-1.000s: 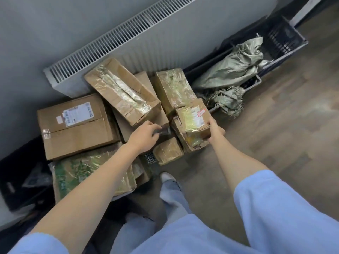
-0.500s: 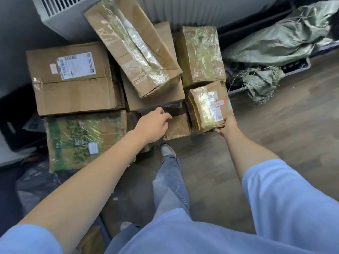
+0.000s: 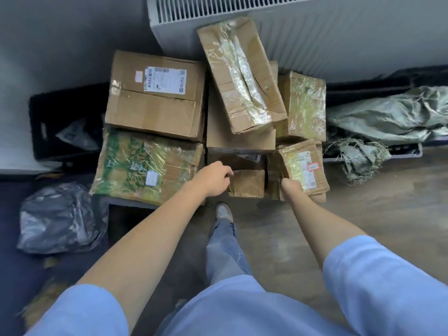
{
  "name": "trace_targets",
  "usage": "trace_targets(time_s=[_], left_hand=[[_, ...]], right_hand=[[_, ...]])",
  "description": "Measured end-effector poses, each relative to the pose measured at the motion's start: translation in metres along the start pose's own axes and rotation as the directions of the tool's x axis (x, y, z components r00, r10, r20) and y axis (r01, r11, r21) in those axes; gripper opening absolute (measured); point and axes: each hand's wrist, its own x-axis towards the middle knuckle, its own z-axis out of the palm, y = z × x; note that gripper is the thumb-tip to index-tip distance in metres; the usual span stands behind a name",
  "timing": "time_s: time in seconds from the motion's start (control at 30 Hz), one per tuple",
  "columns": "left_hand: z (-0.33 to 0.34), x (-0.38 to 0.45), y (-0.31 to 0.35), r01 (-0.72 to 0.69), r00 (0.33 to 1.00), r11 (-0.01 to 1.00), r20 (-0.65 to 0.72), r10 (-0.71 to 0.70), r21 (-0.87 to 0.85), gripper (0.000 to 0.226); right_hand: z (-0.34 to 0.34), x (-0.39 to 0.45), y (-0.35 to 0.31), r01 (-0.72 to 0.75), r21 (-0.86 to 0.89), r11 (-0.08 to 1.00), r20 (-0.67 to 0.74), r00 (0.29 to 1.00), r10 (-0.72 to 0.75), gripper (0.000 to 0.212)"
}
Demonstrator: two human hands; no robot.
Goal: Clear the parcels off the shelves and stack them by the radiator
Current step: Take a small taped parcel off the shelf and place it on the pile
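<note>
Seven or so parcels already lie heaped on the floor against the radiator (image 3: 315, 37), and the person is bending over them with both arms stretched down. The right hand (image 3: 292, 187) has its fingers tucked out of sight beneath the near edge of a small taped parcel (image 3: 303, 169) with a red sticker, which sits tilted at the front right of the heap, leaning on the parcels behind it. I cannot see how those fingers lie. The left hand (image 3: 214, 180) hangs loosely curled over a small brown box (image 3: 247, 183) in the gap at the front, holding nothing that I can make out.

The step looks to be settling that small parcel into place. To do it well, I would say lower it flat, not leave it canted, with its back edge snug against the foil-wrapped box (image 3: 303, 110) behind, so it cannot slide onto the wooden floor (image 3: 388, 214). The left hand could steady the small brown box beside it while the right draws free. The long crumpled box (image 3: 242, 73) lying askew on top of the middle carton (image 3: 240, 134) looks the likeliest to tip, so the heap should not be jostled. The large labelled carton (image 3: 155, 98) and the green-patterned one (image 3: 145, 166) at the left make a flatter base for whatever comes next.
</note>
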Motion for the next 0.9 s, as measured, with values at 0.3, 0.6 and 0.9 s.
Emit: trace_targets(time_s=[0.3, 0.6, 0.9], left_hand=[[0.005, -0.16, -0.117, 0.349, 0.871, 0.8, -0.145, -0.469, -0.488, 0.036], [0.224, -0.428, -0.152, 0.335, 0.438, 0.306, -0.14, -0.888, -0.891, 0.027], [0.512, -0.635, 0.017, 0.125, 0.097, -0.212, 0.225, -0.969, -0.969, 0.028]], right_hand=[[0.138, -0.203, -0.061, 0.663, -0.311, 0.681, 0.555, 0.708, -0.436, 0.038], [0.21, -0.389, 0.141, 0.916, -0.304, 0.26, 0.897, 0.367, -0.245, 0.007], [0.18, -0.488, 0.444, 0.969, -0.207, -0.131, 0.925, 0.238, 0.296, 0.025]])
